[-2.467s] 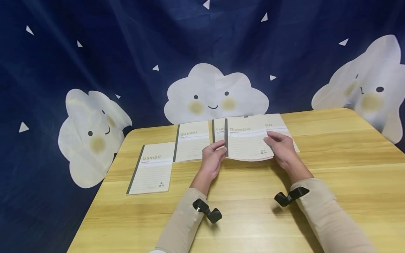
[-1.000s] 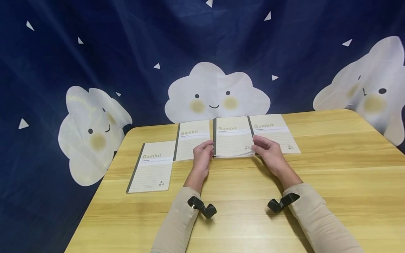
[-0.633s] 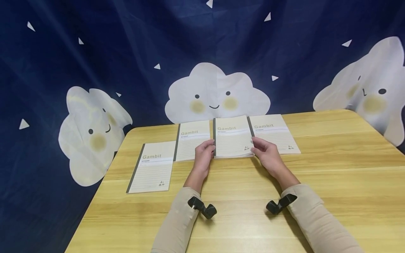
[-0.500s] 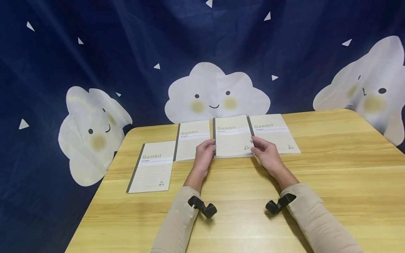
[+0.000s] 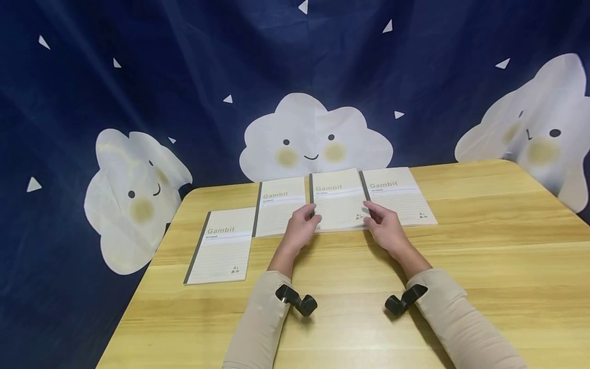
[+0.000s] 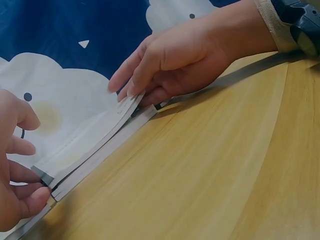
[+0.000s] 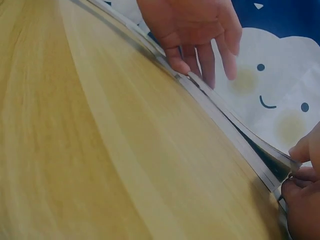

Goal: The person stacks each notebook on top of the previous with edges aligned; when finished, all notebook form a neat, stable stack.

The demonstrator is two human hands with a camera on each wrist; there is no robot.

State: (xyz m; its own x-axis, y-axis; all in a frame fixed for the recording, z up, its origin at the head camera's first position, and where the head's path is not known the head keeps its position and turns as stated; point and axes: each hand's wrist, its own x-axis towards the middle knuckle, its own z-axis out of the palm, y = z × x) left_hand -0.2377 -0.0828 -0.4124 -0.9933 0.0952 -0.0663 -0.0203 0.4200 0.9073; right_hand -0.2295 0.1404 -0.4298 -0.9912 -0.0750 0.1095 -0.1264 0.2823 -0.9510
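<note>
A cream Gambit notebook [image 5: 335, 197] with a dark spine lies on another notebook in the middle of the back row. Only the lower one's pale edge [image 6: 102, 152] shows. My right hand [image 5: 387, 229] pinches the top notebook's near right corner, which is raised a little with a gap beneath it, as the right wrist view shows. At the spine side, my left hand [image 5: 300, 228] has its thumb touching the near left corner. Its other fingers [image 7: 206, 62] are extended and spread, not closed round the notebook.
Matching notebooks lie on either side: one at the left [image 5: 278, 207], one at the right [image 5: 398, 197]. Another notebook [image 5: 221, 246] lies farther left and nearer. The wooden table [image 5: 350, 318] ends at a dark blue curtain [image 5: 207, 46] with cloud prints.
Both hands have brought the top notebook left and down onto the middle one, lining up their edges. Most recently, my left fingers have loosened from the spine; my right hand keeps its corner.
</note>
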